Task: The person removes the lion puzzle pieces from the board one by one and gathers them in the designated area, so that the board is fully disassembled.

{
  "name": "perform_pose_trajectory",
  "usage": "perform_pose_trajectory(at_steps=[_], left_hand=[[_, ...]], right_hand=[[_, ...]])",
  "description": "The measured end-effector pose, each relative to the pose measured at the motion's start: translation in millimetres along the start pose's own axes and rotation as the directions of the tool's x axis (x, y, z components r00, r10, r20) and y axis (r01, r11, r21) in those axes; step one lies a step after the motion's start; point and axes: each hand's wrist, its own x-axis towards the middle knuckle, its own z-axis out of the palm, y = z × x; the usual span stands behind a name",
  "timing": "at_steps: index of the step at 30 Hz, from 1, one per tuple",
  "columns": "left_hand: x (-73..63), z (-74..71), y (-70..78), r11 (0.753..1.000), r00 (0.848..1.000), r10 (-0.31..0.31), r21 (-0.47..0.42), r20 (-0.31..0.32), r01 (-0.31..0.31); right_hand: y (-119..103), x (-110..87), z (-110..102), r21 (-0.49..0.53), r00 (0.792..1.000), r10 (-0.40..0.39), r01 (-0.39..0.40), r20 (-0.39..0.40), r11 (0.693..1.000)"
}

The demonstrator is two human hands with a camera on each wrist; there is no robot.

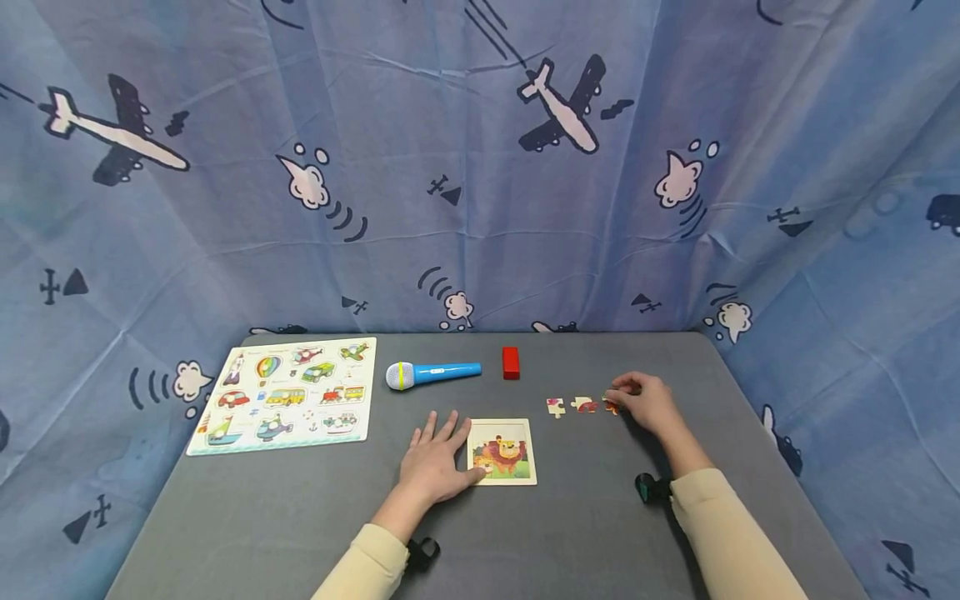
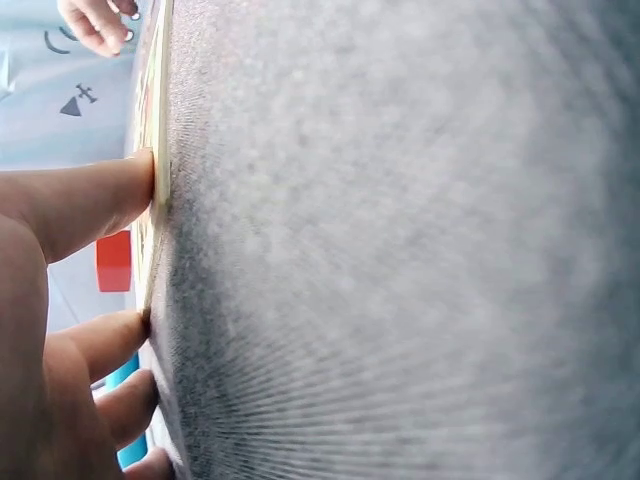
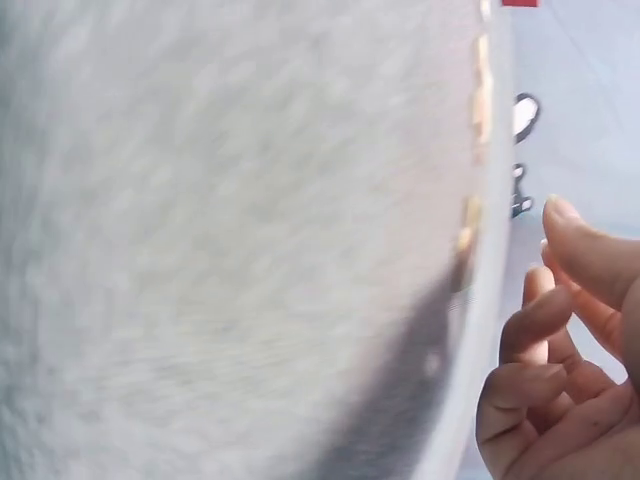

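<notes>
A square jigsaw tray (image 1: 501, 481) with a pale frame and a lion picture lies on the table, bare along the upper part of its picture. My left hand (image 1: 433, 467) is spread at its left side, thumb on the lower left and index finger at the upper left corner; in the left wrist view these fingertips touch the tray's edge (image 2: 163, 110). To the right lie loose jigsaw pieces (image 1: 584, 405) in a row. Just over the rightmost piece (image 1: 612, 407) is my right hand (image 1: 643, 402), fingers bent, nothing visible between thumb and fingers in the right wrist view.
On the grey table (image 1: 300, 517), a blue toy microphone (image 1: 442, 372) and a red block (image 1: 511, 363) lie behind the tray. A board with vehicle pictures (image 1: 300, 396) lies at the left. A blue patterned curtain (image 1: 420, 208) hangs behind the table.
</notes>
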Motion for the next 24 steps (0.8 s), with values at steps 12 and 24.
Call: perform_pose_trajectory(at_steps=[12, 24], left_hand=[[-1.3, -0.6, 1.4, 1.0, 1.0, -0.004, 0.009, -0.003, 0.004], [-1.9, -0.7, 1.6, 1.0, 1.0, -0.001, 0.002, 0.0, 0.001]], right_hand=[[-45.8, -23.5, -8.3, 0.068, 0.992, -0.126, 0.127, -0.024, 0.99], [-73.1, -38.8, 2.9, 0.093, 0.983, -0.178, 0.18, -0.035, 0.979]])
